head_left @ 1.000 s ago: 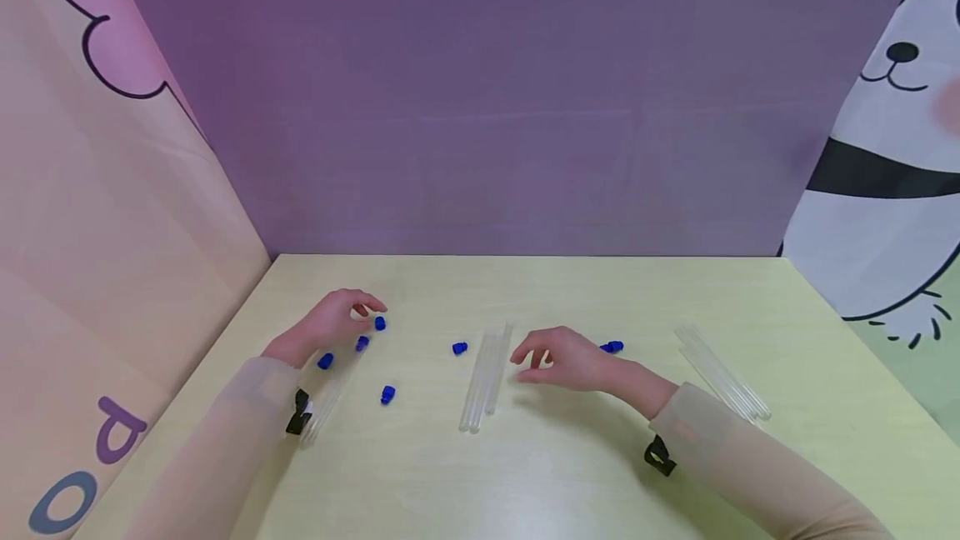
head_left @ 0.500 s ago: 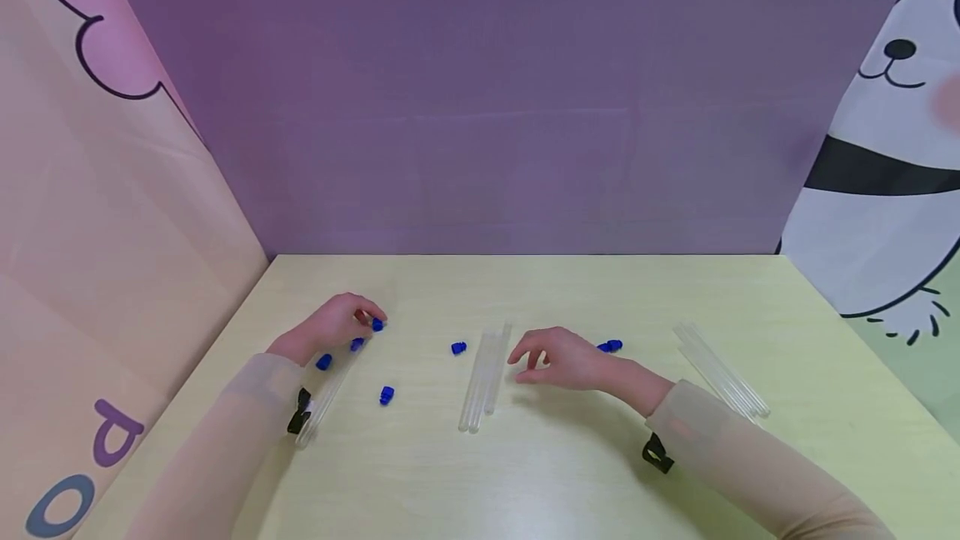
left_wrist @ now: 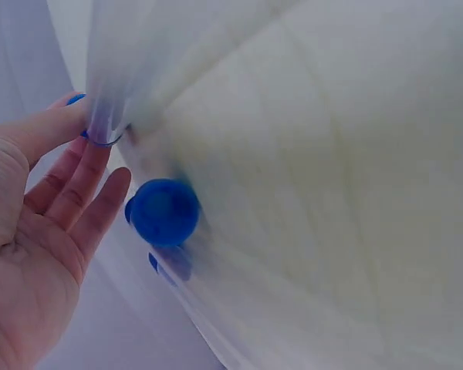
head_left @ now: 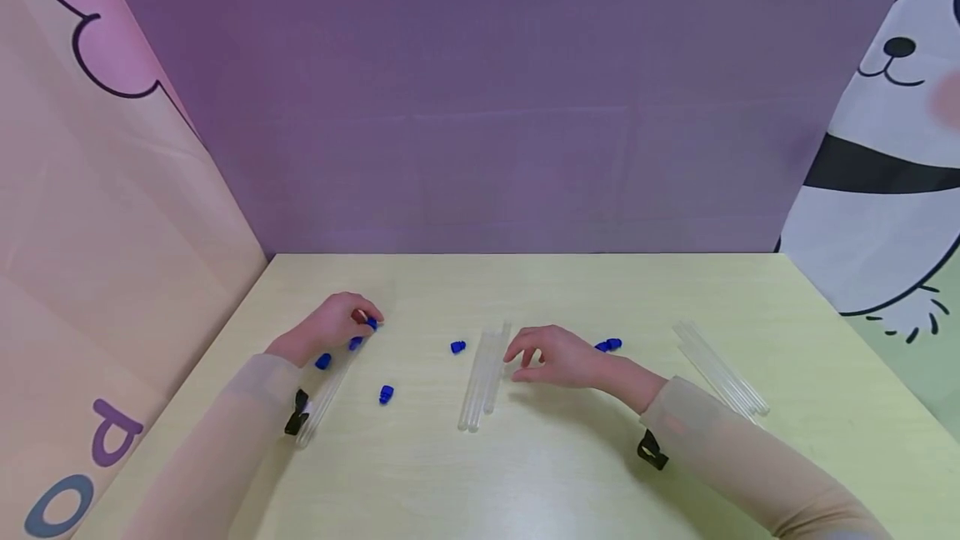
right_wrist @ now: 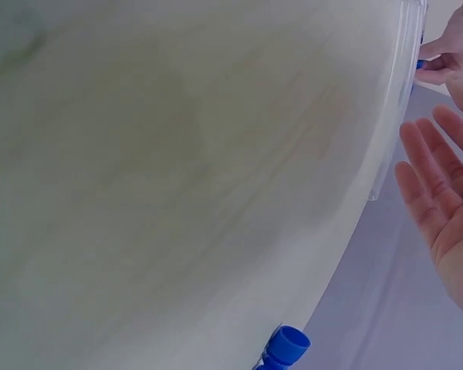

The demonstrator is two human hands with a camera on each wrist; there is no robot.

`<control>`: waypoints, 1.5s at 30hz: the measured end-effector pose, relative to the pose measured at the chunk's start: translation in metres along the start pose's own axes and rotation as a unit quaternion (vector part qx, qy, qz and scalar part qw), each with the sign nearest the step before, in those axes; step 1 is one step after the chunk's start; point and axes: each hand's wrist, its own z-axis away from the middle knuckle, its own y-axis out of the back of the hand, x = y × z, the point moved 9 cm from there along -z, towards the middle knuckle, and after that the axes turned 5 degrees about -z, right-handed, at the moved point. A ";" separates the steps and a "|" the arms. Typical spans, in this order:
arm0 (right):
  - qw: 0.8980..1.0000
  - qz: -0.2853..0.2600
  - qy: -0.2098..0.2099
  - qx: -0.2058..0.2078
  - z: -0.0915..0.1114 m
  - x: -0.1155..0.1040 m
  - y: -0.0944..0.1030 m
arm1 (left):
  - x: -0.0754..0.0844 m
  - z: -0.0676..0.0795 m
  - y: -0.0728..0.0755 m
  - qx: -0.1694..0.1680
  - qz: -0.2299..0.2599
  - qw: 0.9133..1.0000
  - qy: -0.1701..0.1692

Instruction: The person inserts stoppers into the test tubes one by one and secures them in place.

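Head view: I find the left hand (head_left: 330, 322) with fingers (head_left: 368, 308) pinching a blue cap (head_left: 372, 324) at its three o'clock; right hand (head_left: 558, 357) released, clear tubes (head_left: 477, 390) at its nine o'clock.

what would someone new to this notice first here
Probably the bright blue pieces scattered on the pale table, with the left hand pinching one at its far left. The big purple backdrop behind the table likely comes next, then the white cartoon animal at the head view's right edge.
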 end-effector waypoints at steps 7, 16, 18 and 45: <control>1.000 0.006 0.009 0.004 -0.003 0.003 -0.002 | 0.004 0.009 0.012 0.036 0.025 0.999 -0.013; 1.000 0.013 0.005 -0.004 -0.006 0.001 -0.005 | 0.012 0.025 0.021 0.052 0.107 0.993 -0.024; 1.000 0.013 0.004 -0.006 -0.007 0.001 -0.006 | 0.012 0.028 0.021 0.050 0.123 0.991 -0.020; 0.997 0.054 -0.053 -0.018 -0.002 0.012 -0.009 | 0.010 0.054 0.032 0.069 0.192 0.979 -0.016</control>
